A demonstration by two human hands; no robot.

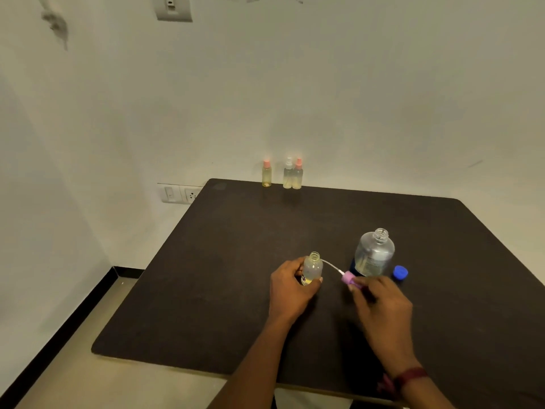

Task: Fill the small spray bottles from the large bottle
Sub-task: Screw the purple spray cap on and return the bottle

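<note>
- A dark red wristband (pixel 411 374) circles the right wrist at the near edge of the table (pixel 221 290), a dark, matte top with rounded corners.
- The right hand (pixel 380 302) reaches forward over the table, its fingers (pixel 358 286) closed in a pinch on the pink spray head (pixel 349 278), which is off its bottle and tilted on its side.
- A thin, pale dip tube (pixel 330 264) curves out of the spray head toward the left. Its free end is close beside the neck of the small spray bottle (pixel 313 267); I cannot tell if it touches.
- The left hand (pixel 290 286) grips that small spray bottle, fingers and thumb curled round its lower body. The bottle stands upright on the table with an open mouth and a little yellowish liquid at the bottom.
- The large bottle (pixel 374 253) stands upright just behind the right hand's fingers. It is clear plastic with a label low down, and its threaded neck is uncapped.
- The blue cap (pixel 400 273) lies on the table just to the right of the large bottle's base.
- Three capped spray bottles (pixel 288 173) stand at the far edge of the table against the wall (pixel 383 98), all holding pale yellowish liquid. The left one, pink-topped, stands apart, while a clear-topped one and a pink-topped one stand pressed together.
- A wall socket (pixel 180 193) with a switch sits left of the table's far corner.
</note>
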